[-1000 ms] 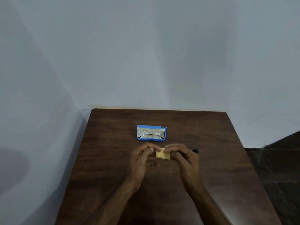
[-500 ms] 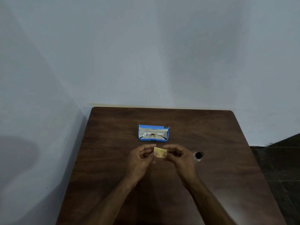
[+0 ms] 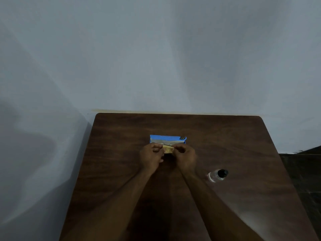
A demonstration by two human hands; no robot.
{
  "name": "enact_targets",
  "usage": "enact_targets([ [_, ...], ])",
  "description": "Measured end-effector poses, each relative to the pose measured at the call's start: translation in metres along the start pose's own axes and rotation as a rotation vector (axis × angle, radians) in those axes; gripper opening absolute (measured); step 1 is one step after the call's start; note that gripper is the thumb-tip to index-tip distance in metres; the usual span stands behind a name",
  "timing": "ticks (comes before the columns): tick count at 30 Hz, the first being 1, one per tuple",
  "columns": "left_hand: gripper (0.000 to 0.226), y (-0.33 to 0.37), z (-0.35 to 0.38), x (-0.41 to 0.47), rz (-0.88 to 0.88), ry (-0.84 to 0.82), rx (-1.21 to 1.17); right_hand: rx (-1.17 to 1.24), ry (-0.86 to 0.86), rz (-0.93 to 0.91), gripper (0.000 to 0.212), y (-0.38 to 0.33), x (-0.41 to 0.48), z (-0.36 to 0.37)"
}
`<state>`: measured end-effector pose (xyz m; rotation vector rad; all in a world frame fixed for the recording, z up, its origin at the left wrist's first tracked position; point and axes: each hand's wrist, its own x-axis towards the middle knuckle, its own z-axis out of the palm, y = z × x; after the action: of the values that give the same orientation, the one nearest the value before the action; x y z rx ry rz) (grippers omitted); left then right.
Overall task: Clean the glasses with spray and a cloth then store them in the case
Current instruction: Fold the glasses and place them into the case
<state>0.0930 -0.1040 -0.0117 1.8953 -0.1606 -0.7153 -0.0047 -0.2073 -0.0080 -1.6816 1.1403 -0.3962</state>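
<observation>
A small folded yellow cloth [image 3: 168,149] is pinched between my left hand [image 3: 151,157] and my right hand [image 3: 185,156], one on each side of it. Just beyond the hands lies an open blue glasses case [image 3: 167,138] with thin-rimmed glasses [image 3: 163,143] inside; my fingers and the cloth cover the case's near edge and the lower part of the glasses. A small clear spray bottle with a black cap [image 3: 218,175] stands on the table to the right of my right forearm.
The dark wooden table [image 3: 112,171] sits against a pale wall, with another wall close on its left. A dark floor [image 3: 302,171] shows past the table's right edge.
Both hands with the cloth have moved away from me, up to the case's near edge. The view has tilted so the spray bottle shows fully at the right.
</observation>
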Motion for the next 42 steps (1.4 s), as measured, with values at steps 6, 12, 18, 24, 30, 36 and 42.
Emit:
enact_targets([
  [6, 0.013, -0.012, 0.016, 0.019, 0.008, 0.116, 0.123, -0.151, -0.018, -0.043, 0.017, 0.011, 0.015, 0.014],
  [12, 0.011, -0.022, 0.021, 0.025, 0.084, 0.168, 0.283, -0.3, -0.036, -0.098, 0.02, 0.014, 0.022, 0.019],
  [18, 0.014, -0.026, 0.024, 0.026, 0.118, 0.221, 0.375, -0.431, -0.085, -0.14, 0.015, 0.016, 0.027, 0.023],
  [24, 0.012, -0.032, 0.026, 0.028, 0.152, 0.219, 0.401, -0.428, -0.08, -0.169, 0.004, 0.022, 0.026, 0.027],
  [30, 0.008, -0.031, 0.024, 0.024, 0.251, 0.177, 0.498, -0.463, -0.083, -0.232, 0.005, 0.027, 0.024, 0.027],
  [36, 0.008, -0.035, 0.017, 0.023, 0.317, 0.115, 0.655, -0.429, -0.073, -0.225, 0.009, 0.03, 0.025, 0.026],
  [42, 0.011, -0.036, 0.015, 0.02, 0.368, 0.124, 0.686, -0.374, -0.048, -0.21, 0.014, 0.032, 0.026, 0.023],
])
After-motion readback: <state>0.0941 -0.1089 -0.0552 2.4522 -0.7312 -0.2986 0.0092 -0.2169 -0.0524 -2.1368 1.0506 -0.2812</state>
